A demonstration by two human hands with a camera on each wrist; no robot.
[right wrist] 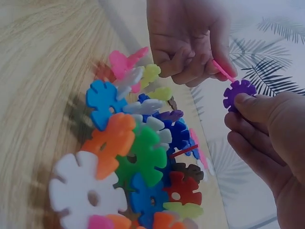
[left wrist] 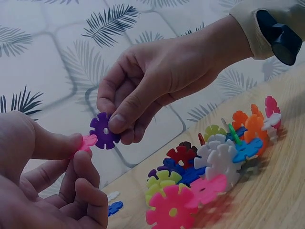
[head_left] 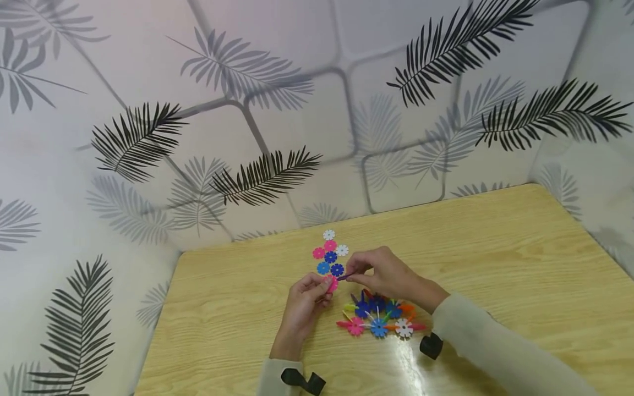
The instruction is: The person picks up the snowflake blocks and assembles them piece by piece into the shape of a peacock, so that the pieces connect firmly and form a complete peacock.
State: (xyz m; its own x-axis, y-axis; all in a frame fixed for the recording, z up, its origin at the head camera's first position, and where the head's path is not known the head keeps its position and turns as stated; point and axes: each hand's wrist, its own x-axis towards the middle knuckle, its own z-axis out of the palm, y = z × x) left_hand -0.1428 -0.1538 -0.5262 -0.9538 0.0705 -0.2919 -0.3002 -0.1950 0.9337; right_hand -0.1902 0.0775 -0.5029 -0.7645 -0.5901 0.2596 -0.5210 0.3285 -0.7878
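My left hand (head_left: 308, 300) pinches a pink snowflake disc (left wrist: 86, 142) between thumb and fingertips. Opposite it, my right hand (head_left: 388, 273) grips a purple snowflake disc (left wrist: 105, 130) by its edge, between thumb and fingers. The two discs meet edge to edge at roughly right angles, slot against slot, in the left wrist view. In the right wrist view the purple disc faces the camera, while the pink one shows nearly edge-on. Below the hands, an assembled cluster of joined discs (right wrist: 143, 152) in many colours stands on the table.
Behind my hands, several loose discs lie flat on the wooden table (head_left: 238, 308): white (head_left: 329, 235), pink (head_left: 318, 253), dark blue (head_left: 330, 257) and light blue (head_left: 323, 268). A wall with leaf-patterned covering (head_left: 297, 132) rises at the table's far edge.
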